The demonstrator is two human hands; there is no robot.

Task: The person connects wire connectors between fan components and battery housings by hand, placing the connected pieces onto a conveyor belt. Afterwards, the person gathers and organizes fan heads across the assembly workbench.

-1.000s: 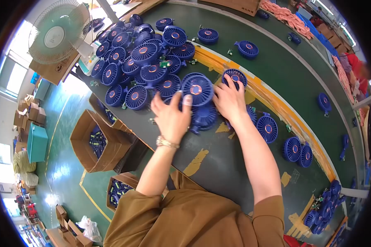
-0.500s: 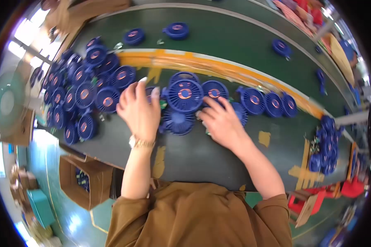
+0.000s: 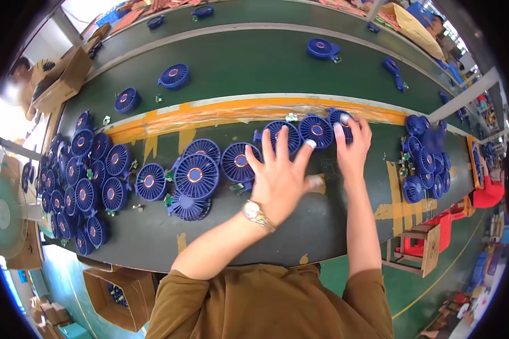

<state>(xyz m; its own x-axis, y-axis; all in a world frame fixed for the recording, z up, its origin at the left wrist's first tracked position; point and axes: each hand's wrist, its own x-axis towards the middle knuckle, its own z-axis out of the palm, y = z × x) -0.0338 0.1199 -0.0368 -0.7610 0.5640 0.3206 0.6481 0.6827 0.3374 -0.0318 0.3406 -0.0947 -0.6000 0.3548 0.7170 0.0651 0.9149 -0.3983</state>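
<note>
My left hand (image 3: 278,179), with a gold watch at its wrist, is open with fingers spread. Its fingertips reach over a row of blue round fans, close to one fan (image 3: 285,137) and beside another (image 3: 240,161). My right hand (image 3: 353,147) has its thumb and fingers closed on the fan at the row's right end (image 3: 339,117), which they partly cover. Between the hands sits one more fan (image 3: 315,131). To the left lie stacked fans (image 3: 195,175), with copper-coloured centres and small green circuit boards at their edges.
A large heap of fans (image 3: 70,195) covers the left of the table, and a smaller heap (image 3: 427,164) lies on the right. Behind an orange taped strip (image 3: 209,113) runs a green belt (image 3: 243,62) carrying scattered fans. A cardboard box (image 3: 119,299) stands below left; another person sits far left.
Both hands have moved right along the row. My left hand has left the stacked fans and spread its fingers; my right hand has reached the row's right end. The view has shifted too.
</note>
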